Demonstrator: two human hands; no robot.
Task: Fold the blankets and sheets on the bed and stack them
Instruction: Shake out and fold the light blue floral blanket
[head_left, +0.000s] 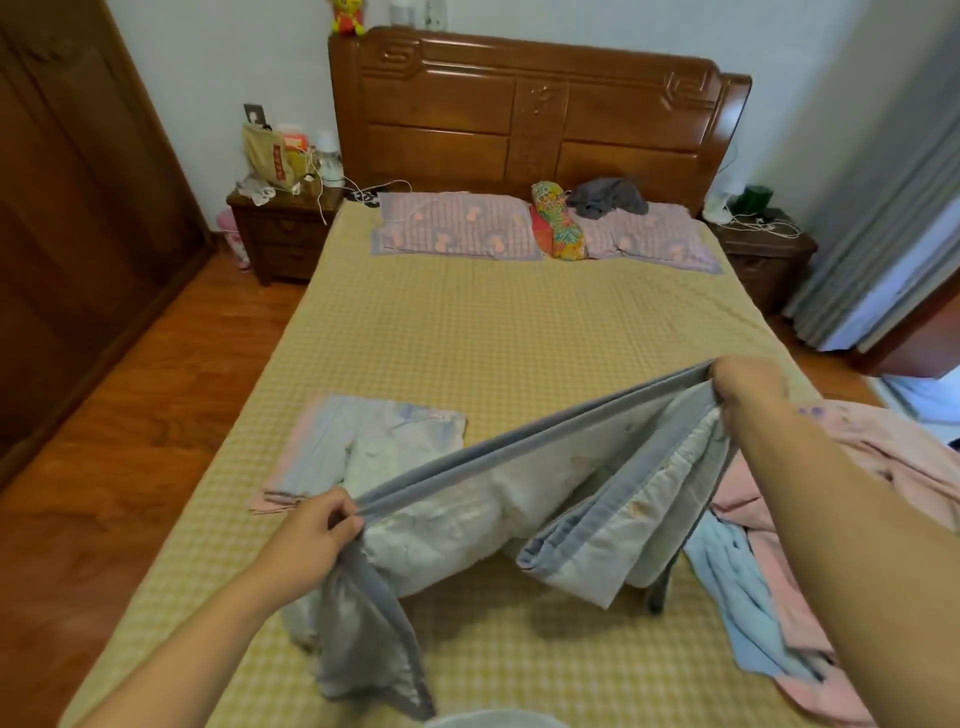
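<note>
I see my left hand (317, 530) and right hand (745, 387) each pinching, fingers curled, an end of the doubled grey-edged white quilted blanket (519, 499), stretched above the yellow checked bed sheet (493, 338), between a folded pale blue-and-pink sheet (363, 447) and a rumpled pink blanket (883, 467).

Above the checked yellow bed (509, 338), the left hand (311, 535) and right hand (748, 387) pinch a grey-edged quilt (587, 493) taut, a folded pastel sheet (363, 447) left of it, a pink blanket (857, 467) right.
</note>
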